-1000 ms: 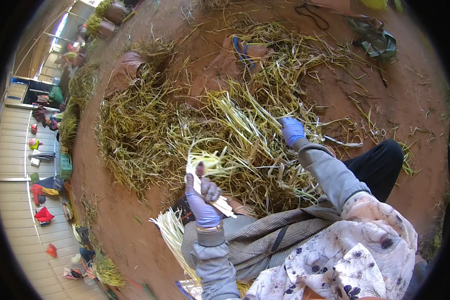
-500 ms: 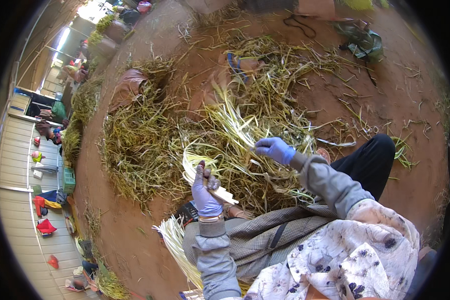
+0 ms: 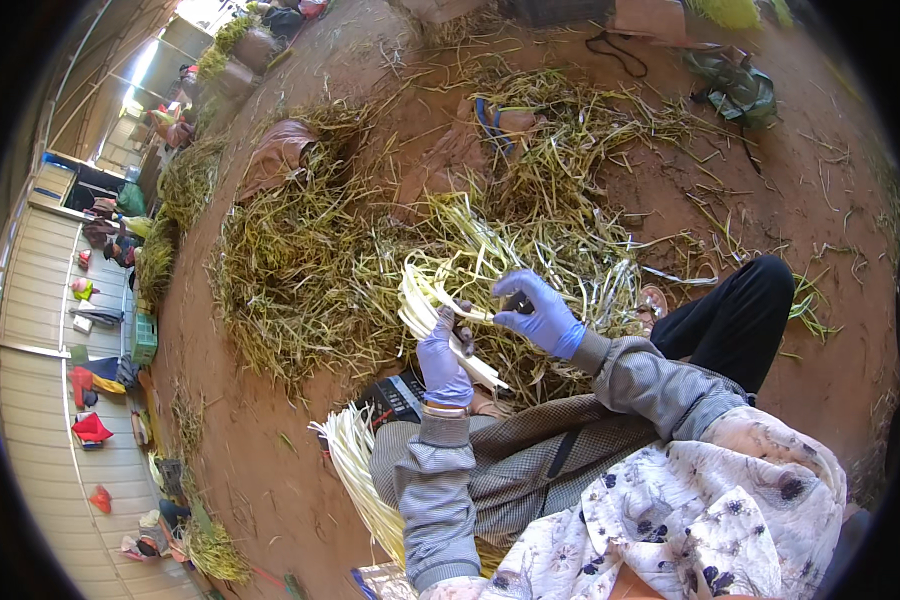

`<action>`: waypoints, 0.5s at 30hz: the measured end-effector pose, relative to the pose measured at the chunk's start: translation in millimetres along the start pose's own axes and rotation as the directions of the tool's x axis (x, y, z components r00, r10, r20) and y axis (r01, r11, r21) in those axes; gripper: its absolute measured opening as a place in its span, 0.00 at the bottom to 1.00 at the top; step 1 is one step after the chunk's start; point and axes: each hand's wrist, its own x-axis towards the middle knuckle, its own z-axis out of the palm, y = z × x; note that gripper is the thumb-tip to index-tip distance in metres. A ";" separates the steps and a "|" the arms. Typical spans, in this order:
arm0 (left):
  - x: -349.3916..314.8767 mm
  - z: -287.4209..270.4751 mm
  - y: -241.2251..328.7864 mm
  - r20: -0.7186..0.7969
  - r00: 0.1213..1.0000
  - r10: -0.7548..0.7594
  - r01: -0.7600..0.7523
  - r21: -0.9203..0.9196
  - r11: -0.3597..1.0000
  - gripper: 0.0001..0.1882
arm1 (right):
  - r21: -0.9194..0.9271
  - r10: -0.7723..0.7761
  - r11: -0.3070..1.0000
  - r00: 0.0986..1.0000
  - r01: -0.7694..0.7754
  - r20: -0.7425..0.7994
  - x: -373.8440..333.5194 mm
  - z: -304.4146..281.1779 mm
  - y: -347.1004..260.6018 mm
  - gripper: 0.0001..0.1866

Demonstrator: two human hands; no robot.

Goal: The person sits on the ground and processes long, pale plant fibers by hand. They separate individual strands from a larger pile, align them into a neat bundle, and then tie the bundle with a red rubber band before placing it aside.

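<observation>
Within the blue-gloved left hand's [image 3: 444, 365] closed fingers sits one bundle of flat, whitish plant strips [image 3: 420, 318]; just beside, one blue-gloved right hand [image 3: 540, 315] curls, its hold unclear.

Pale strips [image 3: 420, 316] look smooth, the earth floor [image 3: 240, 435] matt

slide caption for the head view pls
Left hand holds pale stalks, right hand beside it, above tangled stems.
</observation>
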 end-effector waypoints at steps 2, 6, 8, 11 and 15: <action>-1.2 0.9 1.2 -0.002 1.000 0.016 -0.016 0.023 1.000 0.12 | -0.003 0.154 0.988 0.973 -0.155 0.169 3.4 -3.3 -2.0 0.29; 0.2 5.4 3.7 -0.009 0.999 0.051 -0.051 0.041 0.998 0.11 | -0.164 0.252 0.966 0.867 -0.200 0.429 11.5 2.4 -7.8 0.15; 1.5 5.4 5.2 -0.075 0.995 0.072 -0.074 -0.026 0.997 0.10 | -0.193 0.229 0.968 0.878 -0.160 0.421 10.0 4.0 -10.5 0.15; 10.5 0.1 11.2 -0.179 0.981 0.070 -0.093 -0.122 0.988 0.07 | -0.266 0.113 0.964 0.918 -0.008 0.381 1.5 0.7 -8.9 0.15; 31.9 -34.1 42.6 -0.261 0.954 0.148 -0.235 -0.344 0.909 0.10 | -0.367 0.301 0.920 0.844 -0.135 0.443 -25.1 -25.6 18.1 0.15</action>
